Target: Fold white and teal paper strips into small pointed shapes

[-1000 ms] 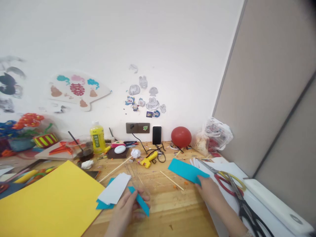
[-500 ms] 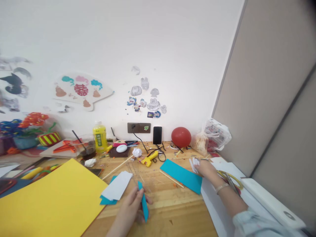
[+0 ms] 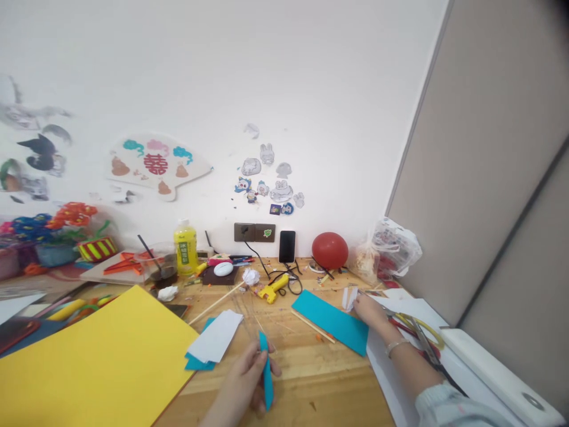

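My left hand [image 3: 249,376] pinches a narrow folded strip of blue paper [image 3: 267,376] upright over the front of the table. My right hand [image 3: 370,311] stretches to the right side, its fingers closed on small white paper strips [image 3: 349,299]; the fingertips are partly hidden. Just left of that hand lies a blue paper sheet [image 3: 329,320] with a wooden stick [image 3: 313,327] along its edge. Beside my left hand, white paper pieces [image 3: 216,337] rest on blue paper pieces [image 3: 198,362].
A large yellow sheet [image 3: 98,356] covers the left. At the back stand a yellow bottle [image 3: 185,249], a cup of dark drink [image 3: 162,270], a phone [image 3: 287,247], a glue gun [image 3: 273,289] and a red balloon [image 3: 329,250]. Scissors [image 3: 424,338] lie by my right forearm.
The view has shifted slightly, moving most things a little right and down. My right hand stays at the white paper strips, which now show more spread apart. My left hand still holds the blue strip.
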Available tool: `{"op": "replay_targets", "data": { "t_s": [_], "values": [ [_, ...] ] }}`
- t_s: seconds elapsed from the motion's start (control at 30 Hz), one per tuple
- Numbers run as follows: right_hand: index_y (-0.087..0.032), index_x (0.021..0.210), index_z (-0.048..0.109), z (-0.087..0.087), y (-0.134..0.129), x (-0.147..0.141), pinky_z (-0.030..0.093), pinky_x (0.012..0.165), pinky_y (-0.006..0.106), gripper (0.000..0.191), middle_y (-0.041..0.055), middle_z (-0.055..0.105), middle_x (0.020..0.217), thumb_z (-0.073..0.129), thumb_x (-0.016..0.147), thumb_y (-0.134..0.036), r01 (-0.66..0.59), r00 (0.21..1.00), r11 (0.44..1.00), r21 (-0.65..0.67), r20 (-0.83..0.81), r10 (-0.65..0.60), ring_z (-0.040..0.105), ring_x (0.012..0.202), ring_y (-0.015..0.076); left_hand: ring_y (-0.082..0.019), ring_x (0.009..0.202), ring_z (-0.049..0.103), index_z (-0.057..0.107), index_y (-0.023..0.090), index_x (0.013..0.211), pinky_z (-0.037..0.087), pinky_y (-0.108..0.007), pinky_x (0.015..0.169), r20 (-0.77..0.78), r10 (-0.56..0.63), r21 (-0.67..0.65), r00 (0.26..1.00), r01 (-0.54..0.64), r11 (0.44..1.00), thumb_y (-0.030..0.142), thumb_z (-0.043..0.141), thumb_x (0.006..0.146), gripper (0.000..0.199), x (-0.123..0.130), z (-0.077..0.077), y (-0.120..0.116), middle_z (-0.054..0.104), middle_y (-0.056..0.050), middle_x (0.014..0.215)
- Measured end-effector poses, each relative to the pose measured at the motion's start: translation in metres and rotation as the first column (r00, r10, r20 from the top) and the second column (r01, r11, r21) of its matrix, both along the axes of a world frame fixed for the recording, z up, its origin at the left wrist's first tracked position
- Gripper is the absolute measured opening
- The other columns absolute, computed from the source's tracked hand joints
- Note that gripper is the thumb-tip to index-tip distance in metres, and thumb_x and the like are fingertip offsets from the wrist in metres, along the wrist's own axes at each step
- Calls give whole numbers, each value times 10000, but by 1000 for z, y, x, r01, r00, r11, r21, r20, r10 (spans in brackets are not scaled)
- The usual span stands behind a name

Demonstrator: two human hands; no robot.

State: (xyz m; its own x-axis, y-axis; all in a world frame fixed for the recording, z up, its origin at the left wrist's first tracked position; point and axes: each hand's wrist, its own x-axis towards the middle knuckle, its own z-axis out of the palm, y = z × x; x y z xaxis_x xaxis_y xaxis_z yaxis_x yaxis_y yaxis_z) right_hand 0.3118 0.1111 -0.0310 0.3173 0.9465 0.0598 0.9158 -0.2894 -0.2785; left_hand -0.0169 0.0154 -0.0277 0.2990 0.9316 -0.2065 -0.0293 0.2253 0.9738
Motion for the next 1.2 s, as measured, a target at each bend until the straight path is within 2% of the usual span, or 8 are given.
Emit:
{"op": "replay_targets", "data": {
  "t_s": [0.23,0.37,0.47,0.53,0.67,0.73,1.0,1.2],
  "values": [
    [-145,1018,521,11,-12,-16,469,722,360,222,52,555,1015,473,848,-280,14,992,992,124,-125,2,560,843,166,-82,329,515,378,211,893,313,-169,286,-41,-21,9,999,21,1000,603,538,582,525,1,0,0,584,23,708],
    [-145,661,529,26,-28,-36,423,632,256,272,17,574,687,361,852,-242,-114,953,959,259,-245,180,553,687,150,-82,338,510,404,193,879,332,-177,304,-55,-15,24,998,16,1000,582,534,602,495,1,3,-3,585,24,678],
    [-174,577,458,33,-54,-70,388,513,201,289,-28,507,534,317,821,-236,-285,850,909,303,-359,386,517,533,121,-85,396,522,442,184,818,380,-186,357,-28,-2,39,1000,3,999,561,556,607,447,4,7,-7,596,19,670],
    [-177,568,452,36,-76,-99,385,523,191,274,-33,507,539,345,806,-265,-389,764,861,327,-408,500,505,532,111,-86,428,524,469,181,789,403,-191,395,15,14,32,1000,-15,999,555,579,596,435,6,10,-9,601,20,659],
    [-171,560,465,35,-112,-151,363,534,198,279,-28,494,542,360,803,-262,-537,546,736,412,-496,675,485,546,111,-109,471,546,503,164,712,402,-192,431,100,12,49,995,-17,999,542,600,597,406,6,10,-8,582,23,565],
    [-170,552,463,30,-119,-165,347,518,200,271,-30,480,529,368,794,-247,-547,492,713,439,-521,698,466,527,109,-116,484,552,519,155,703,406,-198,443,110,-2,66,994,-5,998,521,599,617,385,5,9,-8,590,13,567],
    [-164,547,478,8,-117,-170,312,508,189,231,-36,483,531,401,765,-173,-546,559,710,444,-439,704,454,525,100,-109,491,529,537,153,730,442,-210,444,111,21,34,994,-25,999,529,605,606,401,9,11,-12,565,26,557],
    [-173,568,464,9,-118,-169,299,507,188,216,-33,478,553,397,772,-155,-650,567,648,397,-314,761,441,529,101,-134,593,556,540,155,756,476,-227,488,105,19,38,994,-23,999,506,604,625,380,7,14,-15,568,7,638]
  ]
}}
